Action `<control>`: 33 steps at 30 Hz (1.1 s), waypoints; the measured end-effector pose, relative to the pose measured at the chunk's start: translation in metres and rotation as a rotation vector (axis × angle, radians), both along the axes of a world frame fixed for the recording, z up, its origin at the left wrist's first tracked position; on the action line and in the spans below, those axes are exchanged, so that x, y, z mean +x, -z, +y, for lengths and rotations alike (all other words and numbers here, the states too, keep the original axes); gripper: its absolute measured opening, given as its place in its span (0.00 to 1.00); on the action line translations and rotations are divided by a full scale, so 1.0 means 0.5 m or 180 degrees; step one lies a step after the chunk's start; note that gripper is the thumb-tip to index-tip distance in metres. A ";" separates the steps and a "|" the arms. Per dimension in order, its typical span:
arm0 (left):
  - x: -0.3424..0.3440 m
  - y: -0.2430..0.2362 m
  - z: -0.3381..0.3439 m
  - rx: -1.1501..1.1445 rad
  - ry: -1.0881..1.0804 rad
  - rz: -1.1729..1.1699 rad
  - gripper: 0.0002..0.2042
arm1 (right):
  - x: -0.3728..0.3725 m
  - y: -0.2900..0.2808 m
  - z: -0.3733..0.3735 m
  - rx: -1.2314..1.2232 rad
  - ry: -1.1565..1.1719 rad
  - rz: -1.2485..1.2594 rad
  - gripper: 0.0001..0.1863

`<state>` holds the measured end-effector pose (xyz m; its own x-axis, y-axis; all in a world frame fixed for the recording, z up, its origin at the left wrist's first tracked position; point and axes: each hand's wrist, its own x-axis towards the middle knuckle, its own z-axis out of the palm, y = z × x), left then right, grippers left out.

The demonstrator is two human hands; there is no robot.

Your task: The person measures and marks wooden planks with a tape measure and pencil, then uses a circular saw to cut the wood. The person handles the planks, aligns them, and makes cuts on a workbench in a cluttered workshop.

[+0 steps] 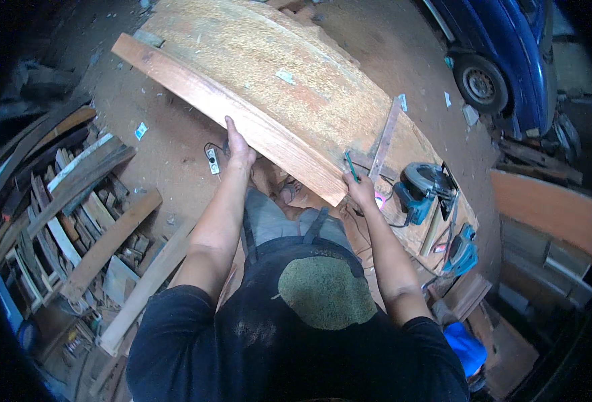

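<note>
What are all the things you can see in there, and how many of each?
Worktop: one, tan, top middle
Plank: one, reddish brown, along the worktop's near edge
Pencil or pen: one, green, by the plank's right end
Straightedge: one, grey-brown, on the worktop
Circular saw: one, teal and grey, worktop's right end
Other power tool: one, teal, nearer than the saw
Power strip: one, white, on the ground
Wood pieces: many, brown and grey, left
Car: one, blue, top right
Large board: one, orange-brown, far right
Shirt: one, black, bottom
Left hand: one, bare, on the plank
Right hand: one, bare, holding the pencil or pen
</note>
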<state>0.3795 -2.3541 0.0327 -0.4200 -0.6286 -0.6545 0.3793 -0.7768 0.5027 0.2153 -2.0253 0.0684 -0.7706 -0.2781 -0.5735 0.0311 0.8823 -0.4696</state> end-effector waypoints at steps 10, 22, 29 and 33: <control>0.243 -0.017 -0.097 -0.3236 0.2302 -0.3621 0.57 | 0.113 -0.044 0.035 -0.0995 0.1605 -0.1619 0.30; 0.113 -0.194 -0.527 -0.6144 0.4555 -0.3305 0.49 | 0.265 0.032 -0.063 -0.2668 0.4887 -0.1407 0.41; 0.259 -0.066 -0.789 -0.0572 0.0817 -0.3201 0.51 | 0.284 0.047 -0.151 -0.3777 0.4519 -0.1154 0.38; 0.205 0.007 -0.752 0.0106 0.1011 -0.0735 0.46 | 0.274 0.088 -0.118 -0.3738 0.5043 -0.1026 0.39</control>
<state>0.4819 -2.7300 0.0293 -0.4296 -0.4679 -0.7723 -0.0028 -0.8546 0.5193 0.3524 -2.0843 0.0242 -0.5888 0.1473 -0.7948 0.5167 -0.6876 -0.5102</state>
